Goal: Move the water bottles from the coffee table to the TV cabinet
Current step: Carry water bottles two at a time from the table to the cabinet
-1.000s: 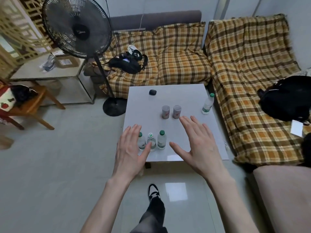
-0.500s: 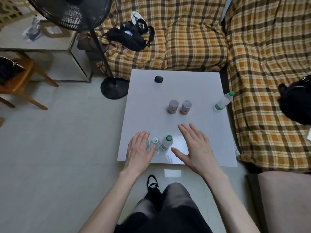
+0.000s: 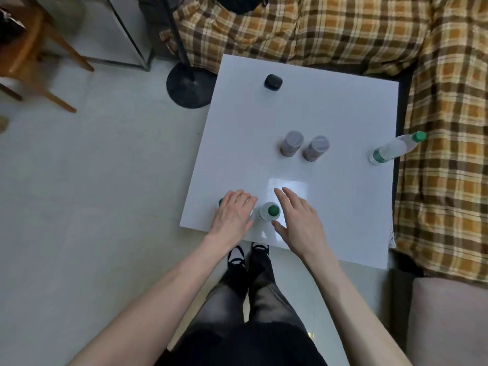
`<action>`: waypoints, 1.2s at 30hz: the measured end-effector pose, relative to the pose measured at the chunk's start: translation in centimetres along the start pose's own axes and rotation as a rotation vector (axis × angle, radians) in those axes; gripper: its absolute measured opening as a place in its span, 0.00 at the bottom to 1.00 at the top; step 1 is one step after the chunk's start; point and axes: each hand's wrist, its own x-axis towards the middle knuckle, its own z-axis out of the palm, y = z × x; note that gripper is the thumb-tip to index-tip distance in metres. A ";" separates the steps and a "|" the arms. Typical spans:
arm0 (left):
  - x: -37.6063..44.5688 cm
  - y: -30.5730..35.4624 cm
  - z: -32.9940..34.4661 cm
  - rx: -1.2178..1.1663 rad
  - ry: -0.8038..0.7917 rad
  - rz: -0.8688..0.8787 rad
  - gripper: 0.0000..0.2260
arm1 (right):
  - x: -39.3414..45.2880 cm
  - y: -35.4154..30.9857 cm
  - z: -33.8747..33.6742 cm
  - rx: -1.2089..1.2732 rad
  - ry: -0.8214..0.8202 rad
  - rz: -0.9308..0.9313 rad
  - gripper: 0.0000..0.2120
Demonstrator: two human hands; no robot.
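At 7 o'clock on the white square worktop (image 3: pixel 303 114), both hands have dropped lower: left hand (image 3: pixel 232 215) now covers two green-capped clear plastic bottles (image 3: pixel 268 212), right hand (image 3: pixel 298 220) flanks the third; fingers straight, nothing gripped yet.

Both forearms bare to the frame edge; no sleeves, watch or rings visible. Left hand (image 3: pixel 233 216) and right hand (image 3: pixel 298 220) ungloved. Dark grey-black trousers (image 3: pixel 253 313), faded at the shins. Black shoes with white trim (image 3: pixel 239 256).

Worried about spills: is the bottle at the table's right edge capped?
Capped: the bottle has its green cap on and stands on the coffee table.
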 end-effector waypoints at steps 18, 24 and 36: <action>3.1 1.5 2.2 0.030 -0.041 -0.162 0.11 | 6.5 2.0 3.7 -0.131 -0.272 -0.087 0.11; 1.7 4.2 -1.2 -0.137 0.096 -0.217 0.09 | 4.5 2.7 0.9 -0.178 -0.240 -0.148 0.06; -10.8 5.4 -15.9 -0.461 0.589 -0.450 0.09 | -2.4 -3.1 -13.7 -0.022 0.067 -0.460 0.12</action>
